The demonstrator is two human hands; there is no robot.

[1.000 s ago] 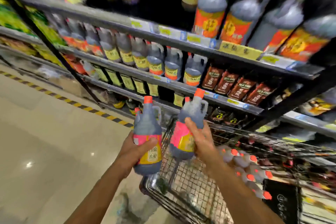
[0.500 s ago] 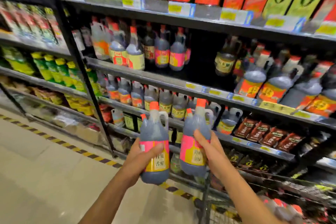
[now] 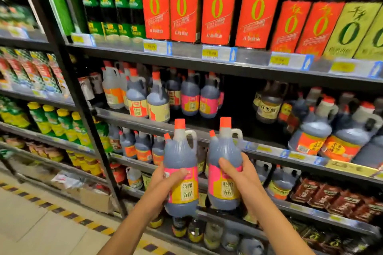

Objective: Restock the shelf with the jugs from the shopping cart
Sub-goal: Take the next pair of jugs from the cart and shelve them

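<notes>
Two jugs in hand, one each. My left hand (image 3: 163,180) wraps the left jug (image 3: 180,157) at the label, and my right hand (image 3: 240,174) grips the right jug (image 3: 224,151) the same way. Both are upright, side by side and apart, caps in front of the middle shelf edge (image 3: 267,148). Open gap (image 3: 236,101) on that shelf, between two pink-label jugs (image 3: 190,97) and a brown bottle (image 3: 269,105). The upper shelf edge (image 3: 186,62) is well above the caps.

Left hand (image 3: 163,181) grips the left jug (image 3: 179,154), right hand (image 3: 245,174) the right jug (image 3: 224,149).
</notes>
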